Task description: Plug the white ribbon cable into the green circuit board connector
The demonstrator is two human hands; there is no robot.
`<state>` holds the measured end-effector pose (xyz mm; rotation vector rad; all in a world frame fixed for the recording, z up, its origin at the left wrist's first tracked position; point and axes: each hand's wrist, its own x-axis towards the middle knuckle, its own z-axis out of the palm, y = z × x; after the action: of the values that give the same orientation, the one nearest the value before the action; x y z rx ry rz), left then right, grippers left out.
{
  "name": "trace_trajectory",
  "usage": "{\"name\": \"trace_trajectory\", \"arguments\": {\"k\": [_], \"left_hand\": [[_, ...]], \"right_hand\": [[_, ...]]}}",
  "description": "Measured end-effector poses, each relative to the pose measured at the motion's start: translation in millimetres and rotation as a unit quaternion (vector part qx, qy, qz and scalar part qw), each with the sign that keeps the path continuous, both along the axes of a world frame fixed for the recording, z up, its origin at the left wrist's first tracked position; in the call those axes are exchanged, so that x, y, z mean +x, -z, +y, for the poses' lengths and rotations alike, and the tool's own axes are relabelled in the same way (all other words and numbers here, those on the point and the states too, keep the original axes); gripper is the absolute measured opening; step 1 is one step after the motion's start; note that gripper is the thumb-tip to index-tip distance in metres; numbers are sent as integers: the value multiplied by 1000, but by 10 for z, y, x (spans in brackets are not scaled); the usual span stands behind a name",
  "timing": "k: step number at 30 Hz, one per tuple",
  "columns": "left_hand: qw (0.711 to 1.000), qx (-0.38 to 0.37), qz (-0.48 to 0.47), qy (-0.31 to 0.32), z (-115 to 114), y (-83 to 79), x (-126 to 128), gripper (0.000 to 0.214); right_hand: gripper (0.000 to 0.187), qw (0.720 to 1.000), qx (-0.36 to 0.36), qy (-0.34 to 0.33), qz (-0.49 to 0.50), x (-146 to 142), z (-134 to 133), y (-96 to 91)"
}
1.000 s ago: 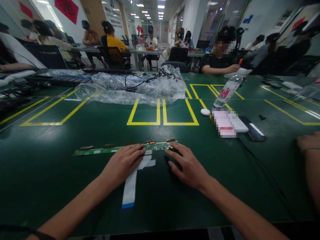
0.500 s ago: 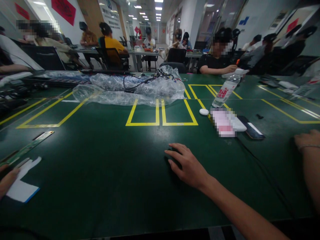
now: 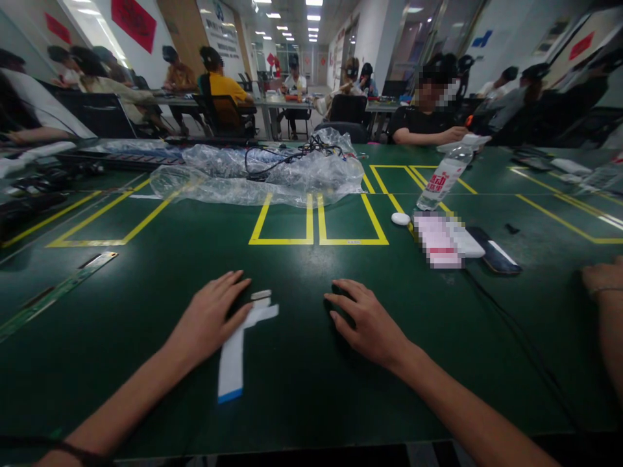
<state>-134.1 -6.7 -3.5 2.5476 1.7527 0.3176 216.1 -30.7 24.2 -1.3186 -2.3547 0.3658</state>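
A white flat ribbon cable (image 3: pixel 231 366) with a blue end strip lies on the green table in the middle. It is folded near its far end, where a small pale connector (image 3: pixel 261 295) shows. My left hand (image 3: pixel 207 318) rests just left of it, fingers stretched out and the thumb against the cable's edge. To the right of the cable, my right hand (image 3: pixel 367 318) lies on the table with its fingers spread, holding nothing. A long, narrow green circuit board (image 3: pixel 61 292) lies at the left, apart from both hands.
Clear plastic wrap (image 3: pixel 311 175) with black cables spreads along the back. On the right are a water bottle (image 3: pixel 445 175), a white oval case (image 3: pixel 400 219), a phone (image 3: pixel 496 251) and a black cord (image 3: pixel 511 324). Another person's hand (image 3: pixel 603 275) rests at the right edge.
My left hand has come in from the left edge with the ribbon cable, which now lies at the table's middle; its fingers have opened. My right hand stays in place.
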Motion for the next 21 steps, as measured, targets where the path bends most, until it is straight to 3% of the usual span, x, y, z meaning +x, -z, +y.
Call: {"name": "trace_trajectory", "arguments": {"k": [4,6,9,13,16,18,21], "left_hand": [[994,4,-22,104,96,-43,977,57],[993,5,-33,115,124,-62,1189,56],[991,12,-48,121,133,-58,1238,55],[991,10,-51,126,125,-42,1165,52],[994,-7,-32,103,142,-31,952,51],[998,-10,-14,59,165,-19,620,53],[999,6,10,-47,162,-41,-128,58]], "right_hand": [[39,1000,9,4,-9,2,1,25],[40,1000,8,4,-18,-3,-1,34],[40,999,7,0,-33,-12,-5,47],[38,999,11,-2,-39,-14,-7,54],[38,999,3,-1,-38,-3,-12,40],[40,999,-4,1,-37,6,-18,28],[41,999,-11,1,-37,17,-25,18]]}}
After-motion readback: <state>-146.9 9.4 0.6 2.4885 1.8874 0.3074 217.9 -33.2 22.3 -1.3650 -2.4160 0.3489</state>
